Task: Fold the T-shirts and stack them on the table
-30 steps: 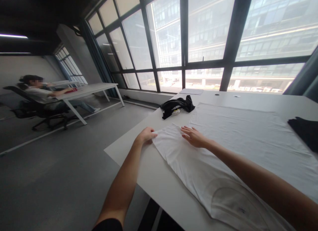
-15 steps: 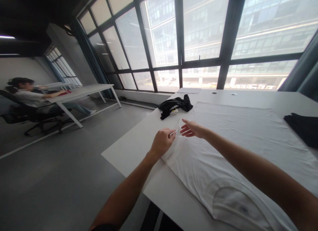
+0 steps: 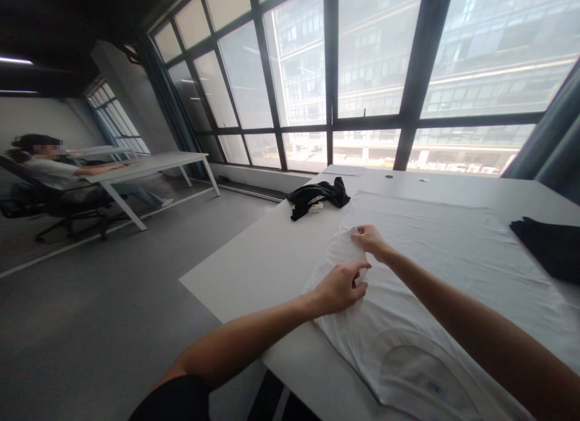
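A white T-shirt (image 3: 435,252) lies spread on the white table, its round neckline toward me at the lower right. Its left side is the sleeve part, folded inward over the body. My left hand (image 3: 342,287) pinches the sleeve's edge between thumb and fingers. Just beyond it, my right hand (image 3: 369,238) grips the same edge farther from me, with its fingers closed on the cloth. Both hands are close together over the shirt's left part.
A crumpled black garment (image 3: 319,197) with white lettering lies past my hands. Dark folded cloth (image 3: 548,246) is at the right. The white table (image 3: 254,264) ends at the left above grey floor. A person (image 3: 49,167) sits at another desk (image 3: 154,165) far left. Windows stand behind.
Both hands have moved right, bringing the sleeve edge inward over the shirt. My right hand, with fingers extended before, has closed on the cloth.
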Motion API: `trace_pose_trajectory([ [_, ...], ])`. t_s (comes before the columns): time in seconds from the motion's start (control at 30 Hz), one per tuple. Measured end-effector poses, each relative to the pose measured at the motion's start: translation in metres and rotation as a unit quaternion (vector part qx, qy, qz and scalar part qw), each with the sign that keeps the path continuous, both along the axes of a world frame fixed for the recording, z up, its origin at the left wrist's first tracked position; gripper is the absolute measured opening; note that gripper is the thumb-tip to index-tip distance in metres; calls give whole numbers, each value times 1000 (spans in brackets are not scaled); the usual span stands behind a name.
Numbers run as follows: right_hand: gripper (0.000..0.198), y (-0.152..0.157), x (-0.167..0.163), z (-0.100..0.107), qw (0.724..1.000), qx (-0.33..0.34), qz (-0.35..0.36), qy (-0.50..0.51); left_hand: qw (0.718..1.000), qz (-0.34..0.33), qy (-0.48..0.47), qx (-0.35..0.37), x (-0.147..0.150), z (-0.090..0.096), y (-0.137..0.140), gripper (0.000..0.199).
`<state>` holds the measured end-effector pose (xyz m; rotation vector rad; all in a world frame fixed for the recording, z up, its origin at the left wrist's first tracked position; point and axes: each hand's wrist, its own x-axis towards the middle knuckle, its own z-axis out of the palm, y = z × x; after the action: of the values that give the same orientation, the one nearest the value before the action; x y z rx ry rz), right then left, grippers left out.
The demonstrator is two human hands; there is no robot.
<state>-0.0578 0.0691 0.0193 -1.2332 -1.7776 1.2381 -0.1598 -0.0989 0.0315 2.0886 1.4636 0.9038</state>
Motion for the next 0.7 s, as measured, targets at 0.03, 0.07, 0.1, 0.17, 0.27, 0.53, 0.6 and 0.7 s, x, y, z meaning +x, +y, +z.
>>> trace_pose_trajectory([
  [0.03,16,2,3,-6,1000,14,-6,-10,1000,-12,10,-3,3,-2,0,53],
  [0.07,16,3,5,-12,999,29,-14,-20,1000,-20,21,-7,5,-4,-1,52],
  [0.1,17,5,8,-18,998,44,-24,-29,999,-25,29,-11,7,-7,-1,51],
  [0.17,23,10,12,-29,995,80,-40,-49,998,-30,43,-19,9,-11,-2,51],
  [0.27,33,14,17,-40,987,139,-35,-75,998,-36,48,-27,11,-17,-4,51],
  [0.53,35,12,18,-51,972,210,-30,-97,997,-41,-38,-54,-31,-12,27,25],
  [0.6,36,10,17,-52,972,209,-34,-97,998,54,-21,-2,-58,-8,50,29],
  [0.7,35,9,16,-54,973,204,-34,-105,990,123,52,53,-93,-7,88,40],
])
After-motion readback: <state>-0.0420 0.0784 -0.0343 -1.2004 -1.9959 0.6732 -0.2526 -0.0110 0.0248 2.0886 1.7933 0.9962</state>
